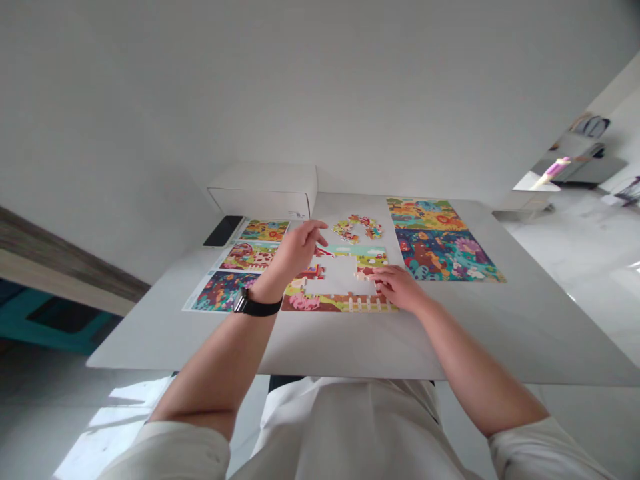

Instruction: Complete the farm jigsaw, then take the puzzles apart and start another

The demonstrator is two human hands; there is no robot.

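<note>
A half-built farm jigsaw (345,303) lies on the white table (525,327) in front of me, with a bare gap in its middle. My left hand (295,253), a black watch on its wrist, hovers over the puzzle's left side with fingers spread and reaching toward a small heap of loose pieces (359,229). It holds nothing that I can see. My right hand (397,285) rests flat on the puzzle's right edge, fingertips pressing a piece by the gap.
Two finished puzzles (440,240) lie to the right. A sheet with three reference pictures (240,267) lies to the left, beside a black phone (223,231). A white box (265,190) stands at the table's far edge against the wall.
</note>
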